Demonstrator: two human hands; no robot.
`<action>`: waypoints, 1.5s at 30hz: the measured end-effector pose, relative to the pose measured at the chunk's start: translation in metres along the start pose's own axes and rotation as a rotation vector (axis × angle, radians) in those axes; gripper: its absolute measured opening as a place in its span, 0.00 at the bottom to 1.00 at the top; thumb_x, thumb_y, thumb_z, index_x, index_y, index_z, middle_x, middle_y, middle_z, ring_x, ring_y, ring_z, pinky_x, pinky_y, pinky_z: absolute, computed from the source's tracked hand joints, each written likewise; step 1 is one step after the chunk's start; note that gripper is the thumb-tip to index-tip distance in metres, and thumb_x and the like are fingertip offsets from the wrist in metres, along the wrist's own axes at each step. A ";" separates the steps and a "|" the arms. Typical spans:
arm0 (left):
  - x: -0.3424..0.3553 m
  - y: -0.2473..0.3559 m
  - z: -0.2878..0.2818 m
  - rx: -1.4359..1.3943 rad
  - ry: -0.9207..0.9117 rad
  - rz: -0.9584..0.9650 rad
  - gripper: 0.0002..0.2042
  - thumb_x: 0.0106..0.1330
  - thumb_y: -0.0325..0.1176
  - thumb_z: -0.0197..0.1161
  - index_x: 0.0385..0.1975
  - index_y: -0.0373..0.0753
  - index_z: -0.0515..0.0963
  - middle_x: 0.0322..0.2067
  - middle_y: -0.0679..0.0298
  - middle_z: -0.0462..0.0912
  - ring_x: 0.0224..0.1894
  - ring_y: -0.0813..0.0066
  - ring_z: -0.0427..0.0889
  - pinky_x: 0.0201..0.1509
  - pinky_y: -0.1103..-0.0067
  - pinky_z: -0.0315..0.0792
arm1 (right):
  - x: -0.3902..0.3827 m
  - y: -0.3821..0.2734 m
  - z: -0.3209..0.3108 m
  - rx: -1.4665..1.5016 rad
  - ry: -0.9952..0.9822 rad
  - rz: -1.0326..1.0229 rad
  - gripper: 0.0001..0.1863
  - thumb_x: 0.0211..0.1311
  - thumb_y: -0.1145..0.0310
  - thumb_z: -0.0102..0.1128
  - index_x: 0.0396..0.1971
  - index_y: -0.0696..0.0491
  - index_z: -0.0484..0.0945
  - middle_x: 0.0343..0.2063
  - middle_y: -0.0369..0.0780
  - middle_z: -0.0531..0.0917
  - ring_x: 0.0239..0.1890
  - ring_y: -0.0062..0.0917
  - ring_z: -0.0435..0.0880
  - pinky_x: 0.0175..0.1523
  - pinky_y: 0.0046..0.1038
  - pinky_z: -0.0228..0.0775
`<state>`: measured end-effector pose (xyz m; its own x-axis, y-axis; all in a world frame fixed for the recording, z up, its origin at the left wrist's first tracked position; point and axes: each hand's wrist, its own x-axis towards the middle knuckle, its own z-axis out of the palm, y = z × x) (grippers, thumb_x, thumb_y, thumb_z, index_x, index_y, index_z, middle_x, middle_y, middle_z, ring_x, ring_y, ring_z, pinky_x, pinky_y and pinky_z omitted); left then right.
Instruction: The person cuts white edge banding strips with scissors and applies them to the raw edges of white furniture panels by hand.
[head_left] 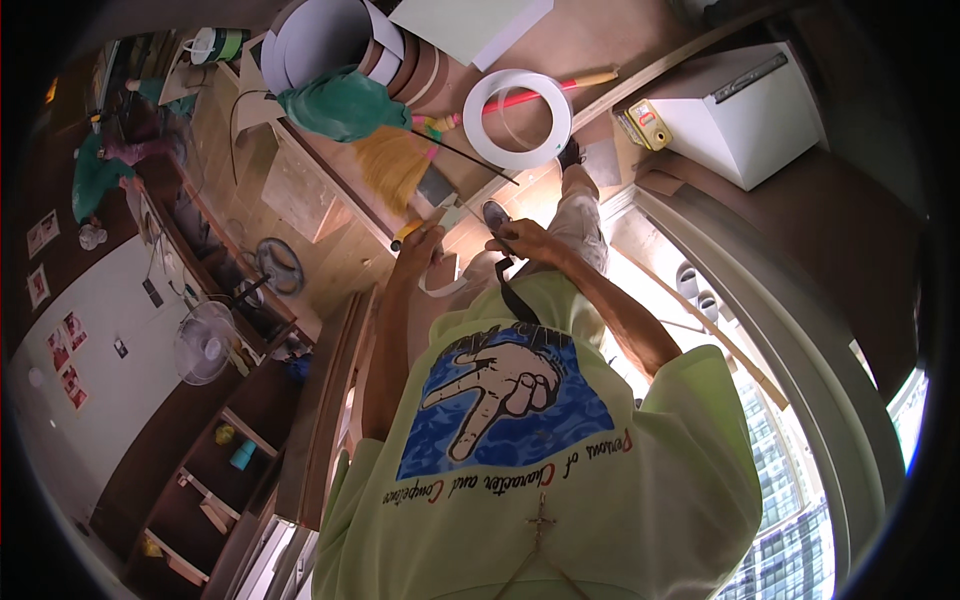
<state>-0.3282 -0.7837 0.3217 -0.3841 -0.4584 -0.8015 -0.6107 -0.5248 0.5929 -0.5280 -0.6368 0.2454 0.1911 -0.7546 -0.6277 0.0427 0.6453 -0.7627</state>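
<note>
I observe red and black lettering (522, 480) on the green shirt (650, 520), along the blue print's (510, 400) neck-side edge.

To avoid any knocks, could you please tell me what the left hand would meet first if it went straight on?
The left hand would likely meet the pale piece just ahead, then the grey block, though depth is unclear.

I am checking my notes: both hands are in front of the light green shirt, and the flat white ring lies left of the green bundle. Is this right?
Not fully: the head view shows the flat white ring lying right of the green bundle, not left. The left hand and the right hand are indeed in front of the light green shirt.
</note>
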 end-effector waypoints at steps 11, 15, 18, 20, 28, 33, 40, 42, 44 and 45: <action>0.035 0.013 -0.031 -0.612 0.386 0.286 0.12 0.72 0.38 0.47 0.48 0.40 0.70 0.20 0.70 0.70 0.21 0.85 0.68 0.27 0.85 0.66 | 0.031 0.036 -0.088 -0.406 0.550 0.053 0.31 0.43 0.45 0.72 0.34 0.58 0.75 0.26 0.46 0.82 0.31 0.38 0.82 0.37 0.36 0.72; 0.100 -0.021 -0.041 -0.556 0.500 0.323 0.12 0.72 0.38 0.47 0.47 0.39 0.69 0.22 0.67 0.75 0.24 0.83 0.74 0.30 0.82 0.71 | 0.054 0.062 -0.134 -0.417 0.771 0.056 0.27 0.41 0.51 0.74 0.30 0.56 0.72 0.24 0.44 0.80 0.31 0.39 0.82 0.36 0.37 0.71; 0.150 -0.033 -0.037 -0.324 0.555 0.390 0.13 0.71 0.37 0.46 0.47 0.34 0.70 0.25 0.62 0.78 0.26 0.75 0.78 0.32 0.78 0.74 | 0.092 0.098 -0.191 -0.563 0.914 0.134 0.23 0.42 0.53 0.73 0.28 0.54 0.71 0.22 0.43 0.79 0.31 0.41 0.81 0.36 0.40 0.70; 0.176 -0.039 -0.031 -0.108 0.629 0.412 0.14 0.71 0.36 0.46 0.47 0.32 0.72 0.26 0.57 0.79 0.26 0.71 0.80 0.34 0.76 0.75 | 0.114 0.118 -0.231 -0.637 1.021 0.157 0.24 0.44 0.50 0.72 0.27 0.54 0.72 0.23 0.43 0.80 0.30 0.41 0.81 0.37 0.41 0.70; 0.245 -0.079 -0.022 0.678 0.829 0.531 0.12 0.64 0.27 0.52 0.45 0.45 0.77 0.35 0.61 0.82 0.41 0.64 0.80 0.64 0.62 0.59 | 0.181 0.061 -0.277 -0.706 0.682 0.028 0.20 0.50 0.54 0.69 0.28 0.54 0.72 0.21 0.39 0.74 0.26 0.32 0.77 0.32 0.36 0.67; 0.270 -0.112 -0.020 0.793 0.788 0.500 0.13 0.63 0.28 0.56 0.46 0.50 0.78 0.32 0.66 0.81 0.41 0.70 0.80 0.66 0.62 0.57 | 0.191 0.067 -0.194 -0.677 0.375 -0.067 0.19 0.51 0.57 0.69 0.30 0.53 0.71 0.22 0.40 0.76 0.25 0.32 0.77 0.31 0.34 0.67; 0.282 -0.149 -0.019 0.865 0.758 0.433 0.11 0.62 0.33 0.59 0.44 0.53 0.79 0.37 0.67 0.80 0.51 0.68 0.76 0.66 0.56 0.53 | 0.225 0.082 -0.054 -0.645 0.100 -0.069 0.21 0.51 0.56 0.67 0.33 0.53 0.68 0.23 0.41 0.77 0.25 0.38 0.79 0.30 0.38 0.69; 0.279 -0.163 -0.022 0.922 0.727 0.415 0.10 0.62 0.34 0.58 0.43 0.53 0.79 0.39 0.66 0.80 0.53 0.67 0.75 0.66 0.56 0.53 | 0.240 0.093 -0.027 -0.682 0.131 -0.125 0.17 0.51 0.61 0.65 0.33 0.54 0.69 0.24 0.42 0.79 0.26 0.39 0.81 0.31 0.40 0.72; 0.278 -0.177 -0.025 0.947 0.654 0.357 0.10 0.64 0.34 0.56 0.43 0.52 0.80 0.43 0.65 0.79 0.57 0.66 0.71 0.65 0.54 0.54 | 0.254 0.099 -0.010 -0.725 0.152 -0.124 0.12 0.52 0.65 0.62 0.29 0.55 0.70 0.22 0.44 0.79 0.26 0.39 0.80 0.32 0.40 0.71; 0.277 -0.184 -0.026 0.964 0.631 0.339 0.10 0.64 0.34 0.55 0.43 0.51 0.80 0.44 0.65 0.79 0.58 0.65 0.71 0.65 0.54 0.54 | 0.261 0.102 -0.003 -0.760 0.159 -0.120 0.10 0.52 0.67 0.61 0.27 0.56 0.70 0.21 0.45 0.78 0.26 0.40 0.80 0.32 0.40 0.70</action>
<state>-0.3039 -0.8330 -0.0069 -0.3832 -0.8813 -0.2764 -0.9144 0.3197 0.2483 -0.4768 -0.7685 0.0035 0.0826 -0.8590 -0.5053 -0.6398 0.3431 -0.6877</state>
